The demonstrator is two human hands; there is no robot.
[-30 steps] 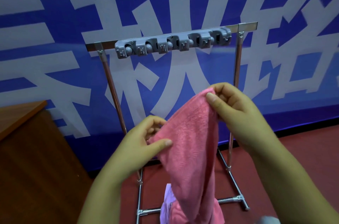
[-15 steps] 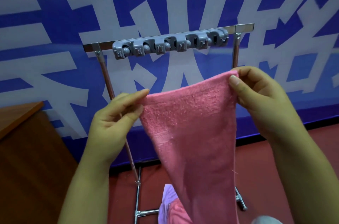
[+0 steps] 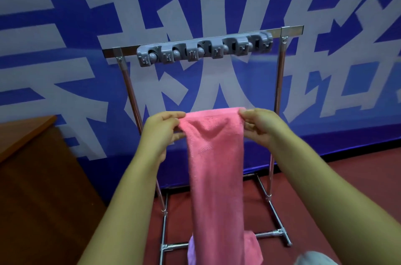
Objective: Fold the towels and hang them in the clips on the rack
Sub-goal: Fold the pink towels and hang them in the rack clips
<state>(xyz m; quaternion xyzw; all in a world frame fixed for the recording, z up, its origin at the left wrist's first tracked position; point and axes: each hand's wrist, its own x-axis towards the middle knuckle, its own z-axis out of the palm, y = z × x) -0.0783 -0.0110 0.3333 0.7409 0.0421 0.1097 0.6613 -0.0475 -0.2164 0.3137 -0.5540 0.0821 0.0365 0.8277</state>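
Head view: pink towel stretched out for folding, not yet at the clips.
Left hand and right hand each pinch a top corner; towel hangs lengthwise straight down, near side of rack. Likely next: fold, then lift to the grey clip bar, all clips empty.

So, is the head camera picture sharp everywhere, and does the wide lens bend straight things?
Head view: the clip strip is fairly sharp; the pink towel is soft with blur lower down; the rack top bar tilts and its posts lean, as a wide lens does; light is dim and bluish, no strong glare.
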